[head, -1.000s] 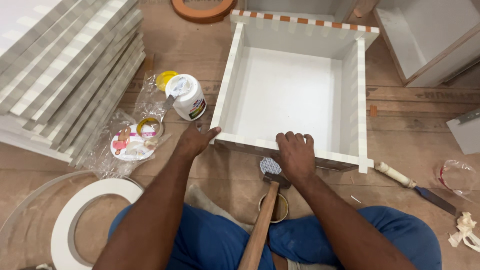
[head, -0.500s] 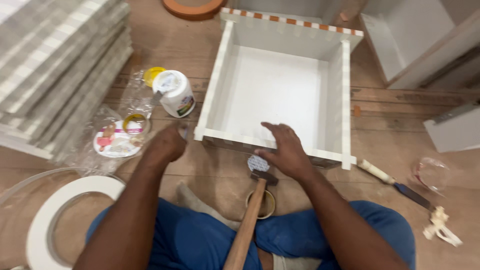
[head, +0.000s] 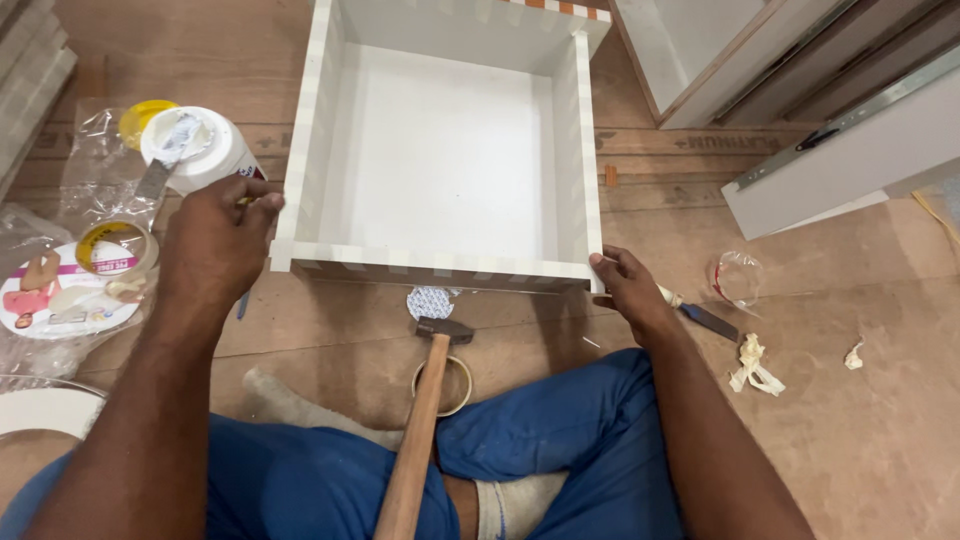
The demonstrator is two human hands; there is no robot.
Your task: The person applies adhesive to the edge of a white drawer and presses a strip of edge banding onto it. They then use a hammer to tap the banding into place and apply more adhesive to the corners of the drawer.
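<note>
A white open box frame (head: 440, 265), like a drawer with finger-jointed corners, lies on the wooden floor in front of me. My left hand (head: 218, 240) grips its near left corner, fingers curled over the rim. My right hand (head: 628, 285) holds the near right corner. A hammer (head: 425, 400) with a wooden handle lies between my legs, its head just short of the box's near wall. A small roll of tape (head: 455, 385) sits beside the hammer head.
A white glue tub (head: 195, 150) with a spatula stands left of the box, next to a yellow lid (head: 140, 118) and a tape roll (head: 112, 248) on plastic wrap. A chisel (head: 700, 315) and tape scraps (head: 755, 365) lie at right. White panels (head: 850, 150) lean at far right.
My hands have moved apart from the middle of the near wall to the box's two near corners. The view has shifted closer to the box.
</note>
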